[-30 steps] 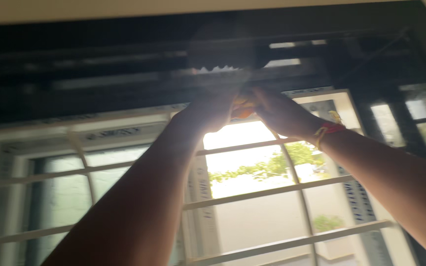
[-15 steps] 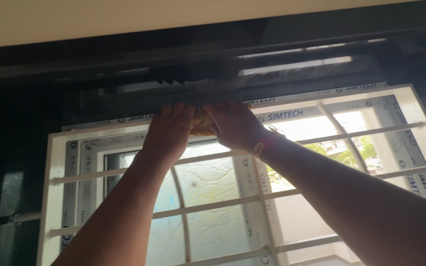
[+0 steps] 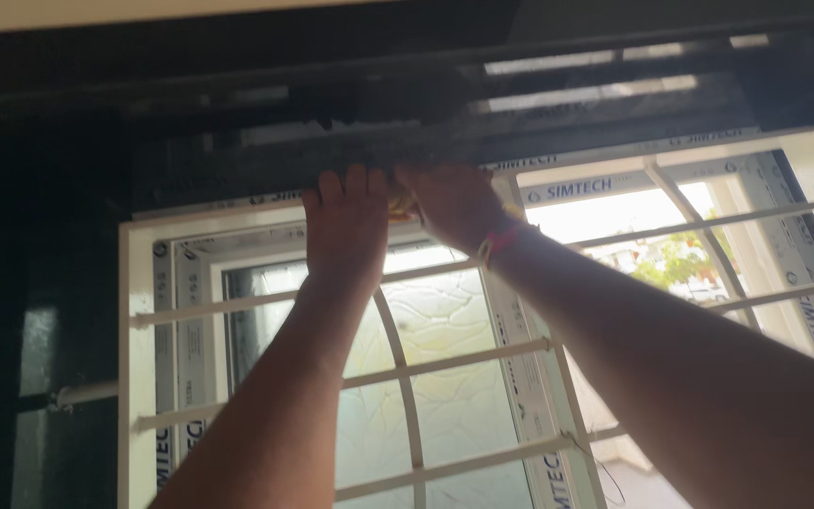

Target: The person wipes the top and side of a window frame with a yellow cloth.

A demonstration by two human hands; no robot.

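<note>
Both hands now sit lower and nearer the frame's centre than half a second ago. At eleven o'clock the left hand [image 3: 346, 226] lies flat, fingers extended against the window frame's top [image 3: 237, 219]. The right hand [image 3: 449, 203] curls round a yellow cloth [image 3: 400, 203] between them. Judging by this, wiping is underway; continuing needs steady pressure along the ledge.
</note>
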